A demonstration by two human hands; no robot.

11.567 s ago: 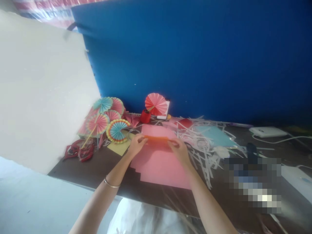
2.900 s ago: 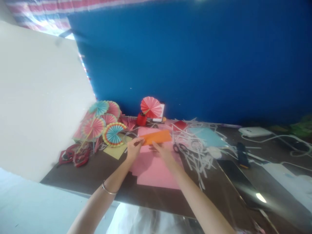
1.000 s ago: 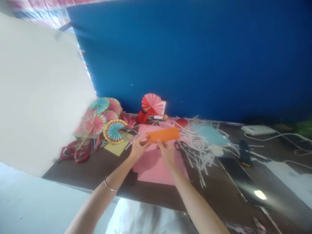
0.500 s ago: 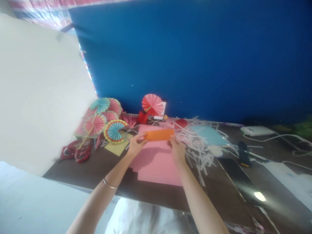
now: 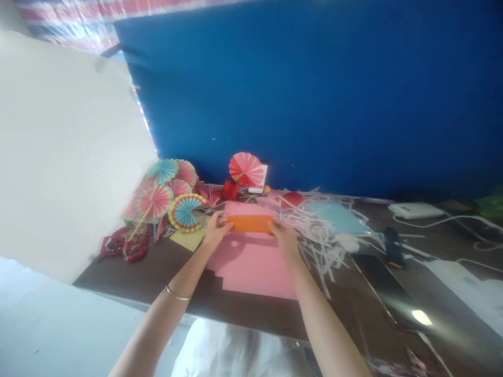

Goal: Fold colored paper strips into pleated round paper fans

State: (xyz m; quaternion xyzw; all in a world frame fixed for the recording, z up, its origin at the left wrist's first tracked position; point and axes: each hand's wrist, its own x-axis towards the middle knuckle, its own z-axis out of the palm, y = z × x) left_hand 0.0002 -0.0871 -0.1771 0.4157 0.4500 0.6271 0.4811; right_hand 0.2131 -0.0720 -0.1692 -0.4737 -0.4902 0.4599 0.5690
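An orange paper strip (image 5: 250, 223) is stretched level between my two hands, above pink sheets (image 5: 257, 267) on the dark table. My left hand (image 5: 216, 228) pinches its left end between thumb and fingers. At the right end, the fingers and thumb of my right hand (image 5: 283, 233) are closed on the strip. Just left of my left hand lie a yellow sheet (image 5: 187, 240) and a round folded fan (image 5: 185, 212) with a blue centre.
More paper fans (image 5: 154, 200) and red-handled scissors (image 5: 135, 247) are at the left. White paper strips (image 5: 324, 246), a light blue sheet (image 5: 340, 218) and a black phone (image 5: 387, 288) lie right. A pink fan (image 5: 245, 169) stands behind, by a red holder (image 5: 230, 189).
Both hands have moved slightly down and left with the orange strip, which now hangs more level and shows more of its face.
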